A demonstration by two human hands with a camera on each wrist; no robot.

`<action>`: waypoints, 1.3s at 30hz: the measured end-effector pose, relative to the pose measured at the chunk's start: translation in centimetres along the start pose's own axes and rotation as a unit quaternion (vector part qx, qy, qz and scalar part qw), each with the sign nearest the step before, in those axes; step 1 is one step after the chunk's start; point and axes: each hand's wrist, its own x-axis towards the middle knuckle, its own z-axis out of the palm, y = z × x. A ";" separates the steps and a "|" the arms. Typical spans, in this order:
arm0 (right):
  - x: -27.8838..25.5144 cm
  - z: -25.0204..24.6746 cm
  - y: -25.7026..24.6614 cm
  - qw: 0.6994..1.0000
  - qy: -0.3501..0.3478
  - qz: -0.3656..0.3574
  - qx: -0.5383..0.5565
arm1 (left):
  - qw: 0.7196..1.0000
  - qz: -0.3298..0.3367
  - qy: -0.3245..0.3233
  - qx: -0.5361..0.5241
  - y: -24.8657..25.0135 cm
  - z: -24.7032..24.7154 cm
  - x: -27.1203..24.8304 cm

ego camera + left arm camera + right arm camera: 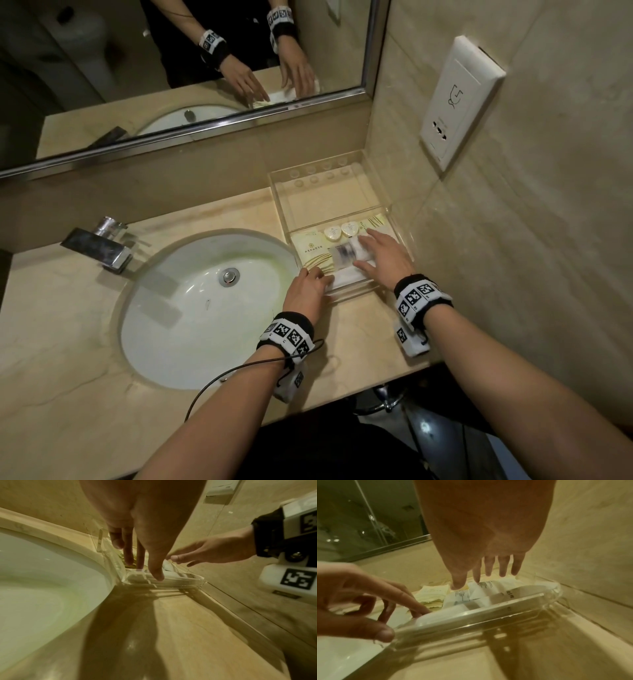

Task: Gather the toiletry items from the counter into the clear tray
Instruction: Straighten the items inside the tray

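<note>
Clear tray sits on beige stone worktop, in the corner by the wall, just right of the white sink. Tray has two sections; far section shows only round bumps on its floor, near section holds the toiletries. In near section: cream sachets with gold print at left, two small white heart-shaped packs side by side at the back, a clear wrapped packet with dark print (blurred) in the middle, a long white packet along the front wall.

Left hand at the tray's near-left corner, fingers loosely curved, fingertips reaching over the front wall onto the long white packet, thumb against the outside of the wall. Nothing pinched that I can tell.

Right hand spread flat, palm down, inside the near section; straight fingers over the clear packet and items at right, thumb touching the packet.

Chrome tap left of the sink. Mirror behind, reflecting both hands. White socket plate on the right wall. Tagged bands on both wrists.
</note>
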 end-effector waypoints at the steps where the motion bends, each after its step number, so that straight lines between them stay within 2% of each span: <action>1: 0.2 0.1 -0.2 0.999 -0.041 0.000 -0.028 | 1.000 0.000 0.002 0.003 0.0 0.0 0.0; 4: 0.1 0.8 -0.2 0.992 -0.108 0.012 -0.068 | 1.000 -0.002 0.000 0.008 -0.2 -0.1 0.0; 8: -0.5 1.5 0.2 0.993 -0.099 0.036 -0.051 | 1.000 -0.005 0.004 0.001 -0.2 0.1 -0.1; 11: -0.7 1.8 0.2 0.997 -0.072 0.022 -0.034 | 1.000 -0.011 0.008 -0.008 -0.2 0.4 0.0; 14: -0.9 2.1 0.2 0.994 -0.085 0.029 -0.056 | 1.000 -0.013 0.007 -0.008 -0.2 0.7 0.1; 19: -0.5 2.2 -0.2 0.988 -0.106 0.088 -0.062 | 1.000 -0.011 0.013 -0.006 -0.2 0.7 0.0; 21: -0.3 2.0 -0.5 0.991 -0.072 0.097 -0.056 | 1.000 -0.012 0.015 -0.014 -0.2 0.6 0.0; 24: -0.2 1.5 -0.9 0.995 0.055 0.067 -0.050 | 1.000 -0.010 0.020 -0.020 -0.2 0.2 -0.1; 25: 0.0 1.4 -0.9 0.995 0.075 0.060 -0.039 | 1.000 -0.008 0.020 -0.019 -0.2 0.1 -0.1; 30: 1.2 1.2 -0.9 0.994 0.052 0.095 0.025 | 1.000 -0.008 0.024 -0.013 -0.4 0.0 -0.3; 39: 2.3 1.5 -1.4 0.985 0.065 0.153 0.037 | 0.999 -0.011 0.042 -0.017 -0.9 0.2 -0.2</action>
